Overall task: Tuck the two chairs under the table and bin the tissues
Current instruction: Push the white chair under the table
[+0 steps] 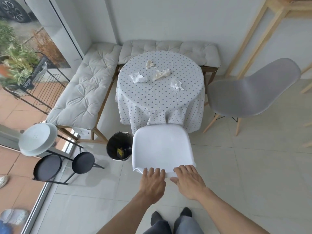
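A white chair point(162, 146) stands just in front of me, its seat edge touching the draped cloth of the round dotted table point(152, 102). My left hand point(152, 182) and my right hand point(189, 180) both rest on the top of its backrest, fingers curled over the rim. A grey chair point(249, 93) stands to the right of the table, pulled out and angled. Several crumpled tissues lie on the tabletop: a white one point(138, 78), two beige ones point(150, 64) point(161, 74) and another white one point(176, 84). A black-lined bin point(118, 146) sits on the floor left of the white chair.
Cushioned benches point(84, 92) line the left and far sides of the table. Black tray stands point(47, 167) and a white dish point(38, 139) crowd the left by the glass door. Wooden frame legs point(253, 38) rise at the right. Pale floor tiles point(253, 166) stretch behind the grey chair.
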